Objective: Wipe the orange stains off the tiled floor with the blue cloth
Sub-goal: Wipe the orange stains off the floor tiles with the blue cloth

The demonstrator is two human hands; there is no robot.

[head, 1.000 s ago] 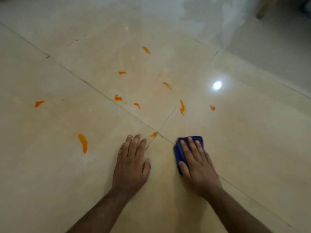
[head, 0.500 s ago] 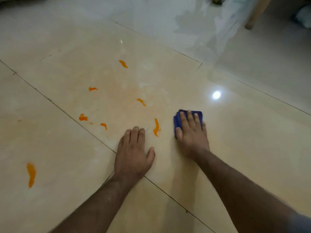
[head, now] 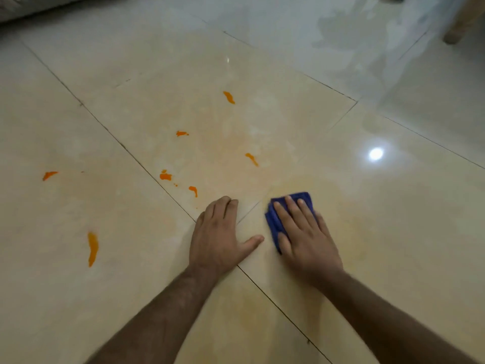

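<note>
From the head view, both hands are down on the tiled floor, a glossy cream surface crossed by thin dark grout lines. The right hand lies flat on the blue cloth, fingers straight and spread over it, pressing it to the floor; the cloth is folded small and shows past the fingertips and along the thumb side. The left hand rests palm-down just beside it on bare tile, fingers together and pointing away, thumb stretched toward the cloth without touching it — the two hands are near each other but apart, with a grout crossing between them.

The orange stains lie ahead and to the left of the hands. A long streak sits well to the left of the left hand. A small smear is farther out on the same side. Closer in, a blotch and a short drip lie just beyond the left fingertips, and three more marks — and — are scattered farther ahead. A faint yellowish haze tints the tile around the cloth.

A bright light reflection shines on the floor to the right, and a pale wooden furniture leg stands at the top right corner.
</note>
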